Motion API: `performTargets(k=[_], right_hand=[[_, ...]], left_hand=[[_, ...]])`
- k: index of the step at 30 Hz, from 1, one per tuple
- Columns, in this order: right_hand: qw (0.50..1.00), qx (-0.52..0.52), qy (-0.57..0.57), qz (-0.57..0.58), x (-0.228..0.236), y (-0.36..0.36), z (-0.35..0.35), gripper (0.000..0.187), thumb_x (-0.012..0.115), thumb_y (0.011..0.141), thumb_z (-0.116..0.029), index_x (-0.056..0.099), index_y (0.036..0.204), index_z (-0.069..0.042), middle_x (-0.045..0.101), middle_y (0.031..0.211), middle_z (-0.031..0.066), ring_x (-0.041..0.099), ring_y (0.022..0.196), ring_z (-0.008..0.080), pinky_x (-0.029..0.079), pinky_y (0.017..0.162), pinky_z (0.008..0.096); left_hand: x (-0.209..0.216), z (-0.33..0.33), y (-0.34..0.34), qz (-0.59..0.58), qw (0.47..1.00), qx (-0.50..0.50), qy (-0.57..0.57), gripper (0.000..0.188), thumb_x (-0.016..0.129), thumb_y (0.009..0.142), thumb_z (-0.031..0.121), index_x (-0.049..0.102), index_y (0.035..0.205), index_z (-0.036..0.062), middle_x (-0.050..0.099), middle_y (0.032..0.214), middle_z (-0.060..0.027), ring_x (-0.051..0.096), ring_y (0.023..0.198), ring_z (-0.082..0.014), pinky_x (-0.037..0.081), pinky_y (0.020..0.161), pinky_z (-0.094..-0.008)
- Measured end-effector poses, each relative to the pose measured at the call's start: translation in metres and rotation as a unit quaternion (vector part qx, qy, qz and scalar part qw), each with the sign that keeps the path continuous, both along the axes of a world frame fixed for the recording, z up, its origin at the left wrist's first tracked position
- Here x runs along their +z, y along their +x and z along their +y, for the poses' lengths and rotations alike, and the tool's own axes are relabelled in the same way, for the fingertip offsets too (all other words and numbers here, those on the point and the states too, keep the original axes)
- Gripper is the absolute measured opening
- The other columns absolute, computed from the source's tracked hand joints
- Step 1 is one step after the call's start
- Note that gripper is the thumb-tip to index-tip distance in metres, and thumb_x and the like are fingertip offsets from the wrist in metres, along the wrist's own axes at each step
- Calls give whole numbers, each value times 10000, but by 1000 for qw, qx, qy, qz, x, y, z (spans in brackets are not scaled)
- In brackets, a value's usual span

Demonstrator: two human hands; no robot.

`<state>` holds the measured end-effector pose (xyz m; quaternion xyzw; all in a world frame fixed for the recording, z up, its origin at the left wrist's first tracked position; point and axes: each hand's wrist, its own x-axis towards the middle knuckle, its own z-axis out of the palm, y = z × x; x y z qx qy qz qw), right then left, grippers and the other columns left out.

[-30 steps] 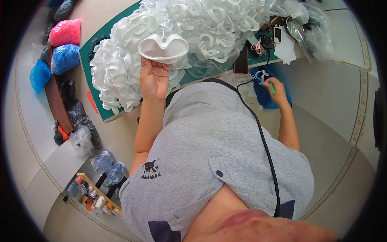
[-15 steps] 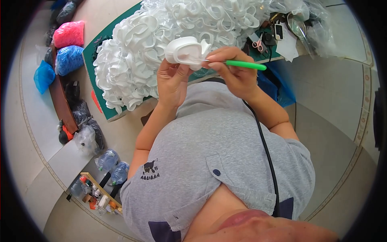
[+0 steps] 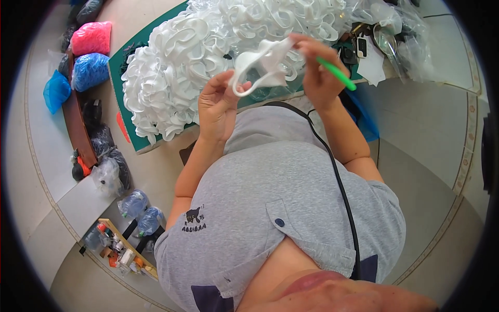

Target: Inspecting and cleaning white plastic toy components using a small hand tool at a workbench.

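Note:
Both my hands stretch a white looped strap piece (image 3: 270, 70) over the heap. My left hand (image 3: 217, 101) is closed, pinching its left end at the ring-shaped loop. The opposite end lies in the fingers of my right hand (image 3: 319, 67), which is slightly blurred. Tucked in that same hand is a slim tool with a bright green handle (image 3: 337, 74); its metal tip is hidden now. Beneath and beyond my hands, a large heap of similar white looped pieces (image 3: 171, 57) covers the table.
The green-topped table (image 3: 136, 139) has its near edge close to my body. At the far right lie clear plastic bags (image 3: 413, 47) and a white paper sheet (image 3: 370, 65). Pink (image 3: 91, 39) and blue (image 3: 89, 72) bags stand to the left. A black cable (image 3: 338, 166) runs down my shirt.
The right hand has moved up and right, pulling the white strap piece out wide between my hands. The green handle has swung from nearly level to slanting, and its metal tip no longer shows.

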<state>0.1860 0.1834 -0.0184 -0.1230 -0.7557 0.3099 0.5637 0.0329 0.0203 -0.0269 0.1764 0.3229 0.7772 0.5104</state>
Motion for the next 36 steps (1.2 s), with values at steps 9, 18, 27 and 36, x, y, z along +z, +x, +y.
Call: performTargets(k=[9, 18, 27, 36], right_hand=[[913, 178, -351, 106, 20, 1, -19, 139, 540, 946, -124, 535, 1004, 2, 653, 980, 217, 670, 878, 256, 575, 748, 385], [941, -14, -278, 193, 3, 4, 4, 138, 521, 953, -106, 514, 997, 25, 652, 972, 201, 670, 862, 263, 581, 774, 390], [895, -93, -375, 222, -19, 70, 27, 131, 571, 930, -151, 548, 969, -28, 658, 960, 144, 669, 836, 227, 578, 762, 348], [752, 314, -554, 170, 8, 36, -31, 222, 518, 954, -251, 504, 1009, -36, 643, 999, 119, 663, 889, 201, 563, 737, 317]], left_hand=[[4, 15, -17, -169, 901, -399, 19, 775, 527, 874, 555, 373, 1343, -42, 636, 1024, -157, 592, 1024, -277, 349, 1041, -434], [0, 23, -8, 80, 951, -278, -112, 344, 637, 894, 274, 597, 1100, 1, 666, 930, -103, 628, 909, -178, 440, 883, -329], [0, 29, 5, 109, 942, -305, -86, 378, 596, 902, 358, 663, 850, -10, 673, 952, -171, 613, 966, -233, 402, 939, -336], [-1, 57, 20, -125, 881, -429, -156, 935, 192, 832, 764, 625, 1023, -42, 630, 1082, -217, 610, 1025, -342, 448, 932, -411]])
